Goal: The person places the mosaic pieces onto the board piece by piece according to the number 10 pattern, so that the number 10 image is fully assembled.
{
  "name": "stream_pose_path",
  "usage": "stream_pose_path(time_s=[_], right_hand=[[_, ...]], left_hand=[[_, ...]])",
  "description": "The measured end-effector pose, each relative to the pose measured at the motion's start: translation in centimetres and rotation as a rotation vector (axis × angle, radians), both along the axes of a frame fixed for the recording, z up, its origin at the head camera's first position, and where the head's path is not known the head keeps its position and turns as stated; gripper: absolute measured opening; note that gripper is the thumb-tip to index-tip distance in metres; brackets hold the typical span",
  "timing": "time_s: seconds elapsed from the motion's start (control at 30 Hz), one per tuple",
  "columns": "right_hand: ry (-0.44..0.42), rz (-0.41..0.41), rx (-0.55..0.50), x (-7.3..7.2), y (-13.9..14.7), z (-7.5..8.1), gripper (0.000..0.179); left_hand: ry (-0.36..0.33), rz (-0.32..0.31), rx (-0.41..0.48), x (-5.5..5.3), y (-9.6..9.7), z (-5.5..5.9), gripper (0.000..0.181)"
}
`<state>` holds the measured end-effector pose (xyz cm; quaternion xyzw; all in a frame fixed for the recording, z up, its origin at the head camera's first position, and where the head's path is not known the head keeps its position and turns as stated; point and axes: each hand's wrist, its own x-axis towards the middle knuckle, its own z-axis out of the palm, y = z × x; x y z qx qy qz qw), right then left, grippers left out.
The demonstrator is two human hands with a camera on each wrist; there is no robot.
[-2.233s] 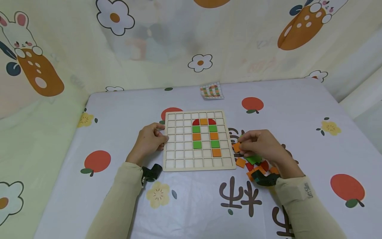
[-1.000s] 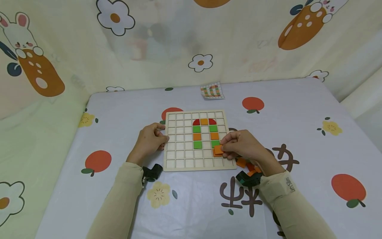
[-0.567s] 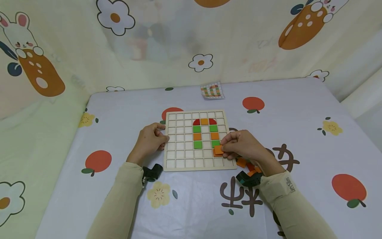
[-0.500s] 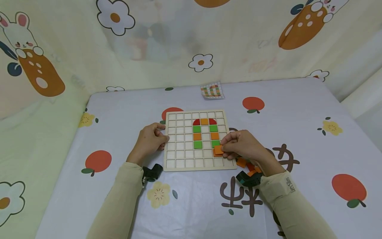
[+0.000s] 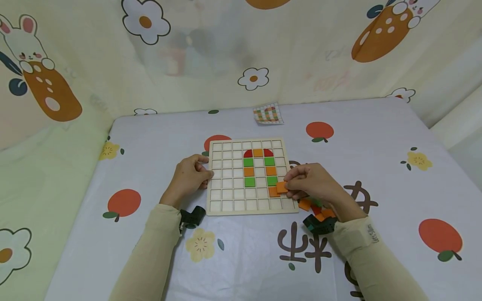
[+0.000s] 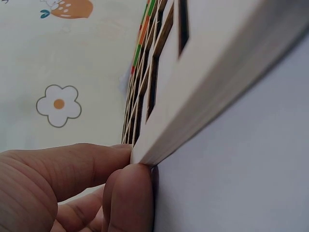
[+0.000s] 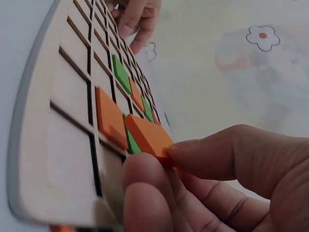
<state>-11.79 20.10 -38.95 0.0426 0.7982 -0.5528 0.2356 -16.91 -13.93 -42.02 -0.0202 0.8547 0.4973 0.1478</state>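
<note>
A pale wooden grid board lies on the table. My left hand holds its left edge, with thumb and fingertips at the frame's corner in the left wrist view. Between thumb and fingers my right hand pinches an orange square tile, tilted over the board's right side. Just left of it, an orange tile sits in a cell below a green tile. Two columns of green and orange tiles fill cells, topped by an orange tile between two red rounded tiles.
Loose orange, red and green tiles lie in a pile right of the board, partly hidden under my right hand and its black wrist camera. A small printed pattern card lies at the back of the table, near the patterned curtain.
My right hand brought the orange tile from the pile to over the board's lower right, paused there, then shifted slightly right with it. The left hand stays at the edge.
</note>
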Motion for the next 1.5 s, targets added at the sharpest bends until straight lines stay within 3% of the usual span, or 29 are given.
stream_pose_path(time_s=[0.37,0.73,1.2,1.5], right_hand=[[0.045,-0.036,0.125,0.5,3.6,-0.2,0.027],[0.048,-0.052,0.290,0.6,4.7,-0.2,0.028],[0.063,-0.056,0.277,0.7,5.1,-0.5,0.027],[0.082,-0.049,0.289,0.9,4.1,0.2,0.026]], left_hand=[[0.004,-0.007,-0.009,0.0,0.0,0.3,0.041],[-0.009,-0.003,-0.004,0.0,-0.1,0.2,0.042],[0.005,0.001,-0.001,0.0,0.0,-0.1,0.041],[0.007,-0.006,-0.004,-0.1,-0.1,-0.2,0.041]])
